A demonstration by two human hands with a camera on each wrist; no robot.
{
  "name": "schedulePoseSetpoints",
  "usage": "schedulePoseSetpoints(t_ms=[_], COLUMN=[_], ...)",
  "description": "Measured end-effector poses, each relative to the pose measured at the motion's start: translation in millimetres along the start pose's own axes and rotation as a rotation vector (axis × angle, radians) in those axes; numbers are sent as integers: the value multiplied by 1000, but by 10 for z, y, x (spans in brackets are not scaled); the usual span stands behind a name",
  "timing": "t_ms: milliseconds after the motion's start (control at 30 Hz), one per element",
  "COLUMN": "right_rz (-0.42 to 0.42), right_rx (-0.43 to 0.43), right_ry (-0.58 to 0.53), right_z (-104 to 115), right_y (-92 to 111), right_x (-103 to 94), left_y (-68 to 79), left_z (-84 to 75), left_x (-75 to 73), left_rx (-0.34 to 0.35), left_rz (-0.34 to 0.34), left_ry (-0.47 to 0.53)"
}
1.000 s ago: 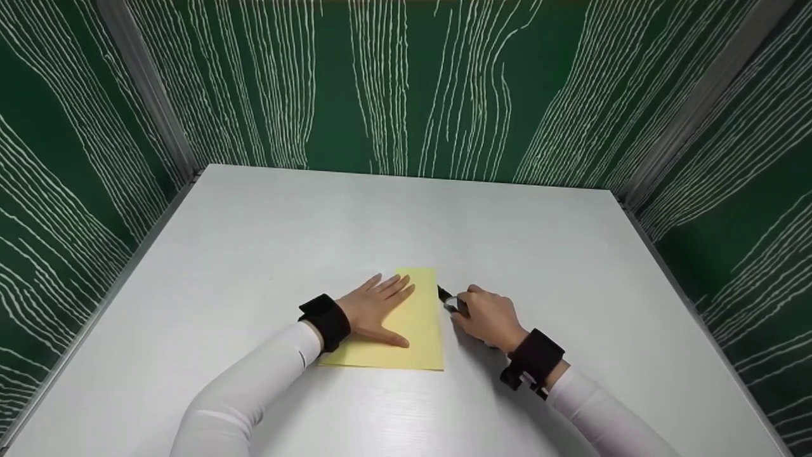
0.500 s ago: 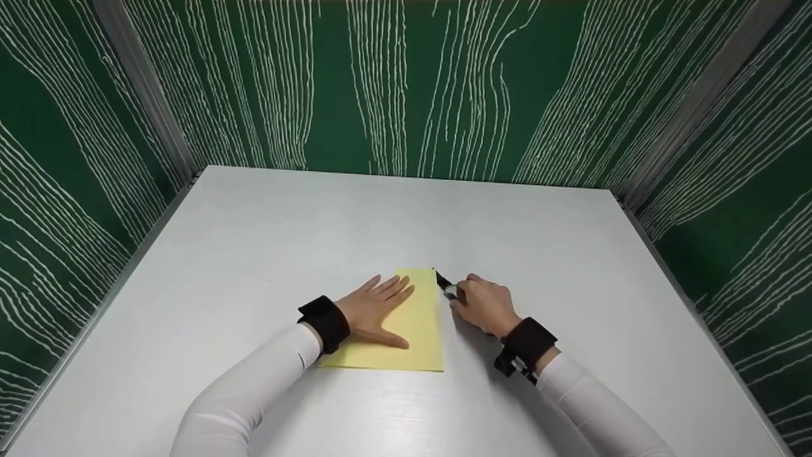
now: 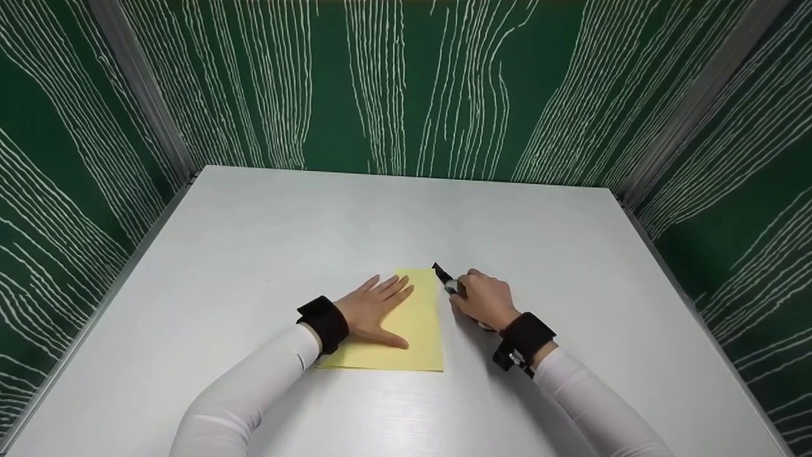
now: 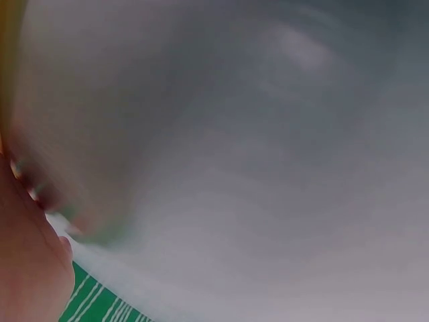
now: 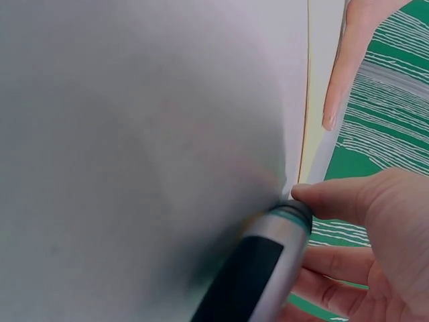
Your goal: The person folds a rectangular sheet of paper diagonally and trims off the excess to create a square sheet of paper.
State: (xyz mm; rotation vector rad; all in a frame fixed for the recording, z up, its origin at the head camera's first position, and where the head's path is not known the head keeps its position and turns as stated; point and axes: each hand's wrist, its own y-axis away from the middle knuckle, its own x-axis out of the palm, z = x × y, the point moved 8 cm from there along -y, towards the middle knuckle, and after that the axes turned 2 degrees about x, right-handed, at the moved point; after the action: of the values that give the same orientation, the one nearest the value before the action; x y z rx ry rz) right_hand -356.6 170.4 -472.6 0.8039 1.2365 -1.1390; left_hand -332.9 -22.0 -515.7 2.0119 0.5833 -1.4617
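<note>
A yellow sheet of paper (image 3: pixel 420 327) lies on the white table, with a second layer showing along its near edge. My left hand (image 3: pixel 375 312) rests on the sheet with fingers spread and thumb out. Beside the sheet's right edge, my right hand (image 3: pixel 485 298) grips a utility knife (image 3: pixel 443 275) with a black blade. Its tip points away from me, at the far right corner of the paper. The right wrist view shows the knife's grey-and-black handle (image 5: pixel 265 258) with a teal ring. The left wrist view is mostly blurred, with part of the left hand (image 4: pixel 30 248) at its edge.
The white table (image 3: pixel 254 222) spreads around the paper on every side. Green walls (image 3: pixel 558 63) with pale wavy lines enclose its back and sides. Grey posts (image 3: pixel 146 89) stand at the back corners. Each wrist wears a black band (image 3: pixel 325 324).
My right hand has slid the knife away from me along the paper's right edge; the blade tip now reaches past the far corner. The left hand and the paper stay put.
</note>
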Motion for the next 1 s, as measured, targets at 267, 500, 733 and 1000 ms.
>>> schedulePoseSetpoints(t_ms=[267, 500, 733, 1000], right_rz=[-17, 2, 11, 28], right_rx=[24, 104, 208, 324], right_ry=[-62, -104, -132, -136], right_z=[-201, -682, -1255, -1727], right_y=[74, 205, 367, 544], right_x=[-56, -133, -256, -367], left_y=[30, 30, 47, 16], left_z=[-20, -15, -35, 7], left_x=[-15, -10, -41, 5], left_rx=[6, 4, 6, -9], left_rz=[-4, -7, -8, 11], left_ry=[34, 38, 47, 44])
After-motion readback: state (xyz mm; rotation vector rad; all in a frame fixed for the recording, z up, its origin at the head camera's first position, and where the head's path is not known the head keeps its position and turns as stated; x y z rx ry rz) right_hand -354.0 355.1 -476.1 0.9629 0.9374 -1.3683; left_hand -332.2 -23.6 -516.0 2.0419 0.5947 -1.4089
